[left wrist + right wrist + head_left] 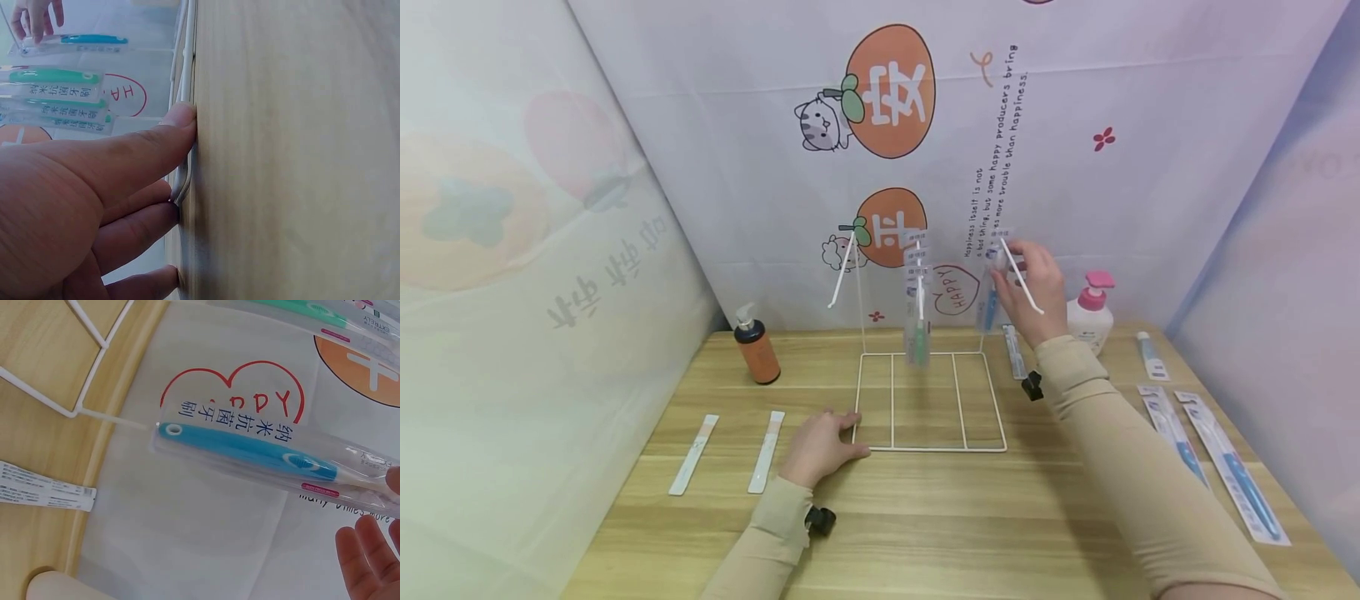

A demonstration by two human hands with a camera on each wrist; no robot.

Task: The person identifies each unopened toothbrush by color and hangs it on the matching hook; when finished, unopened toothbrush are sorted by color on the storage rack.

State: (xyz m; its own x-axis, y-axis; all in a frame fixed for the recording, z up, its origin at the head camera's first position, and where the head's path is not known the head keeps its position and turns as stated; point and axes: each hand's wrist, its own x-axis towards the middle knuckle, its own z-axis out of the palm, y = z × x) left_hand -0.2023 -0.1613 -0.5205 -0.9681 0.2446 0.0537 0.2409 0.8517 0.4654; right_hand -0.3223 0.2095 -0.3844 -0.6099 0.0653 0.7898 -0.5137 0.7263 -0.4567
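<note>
A white wire rack (929, 448) stands on the wooden table with three hooks up top. My left hand (838, 432) rests on the table, and its straight fingers (150, 209) press against the rack's front-left corner wire (185, 69). My right hand (1017, 271) is raised at the right hook (1024, 287) and pinches the top of a clear pack with a blue toothbrush (247, 447), which hangs down by the hook. Several green toothbrush packs (917, 321) hang from the middle hook. The left hook (841, 279) is bare.
A brown pump bottle (757, 350) stands back left, and a white bottle with a pink pump (1092, 321) back right. Two flat packs (694, 454) lie at the left. Blue toothbrush packs (1232, 467) and a small tube (1150, 354) lie at the right. Printed fabric walls close three sides.
</note>
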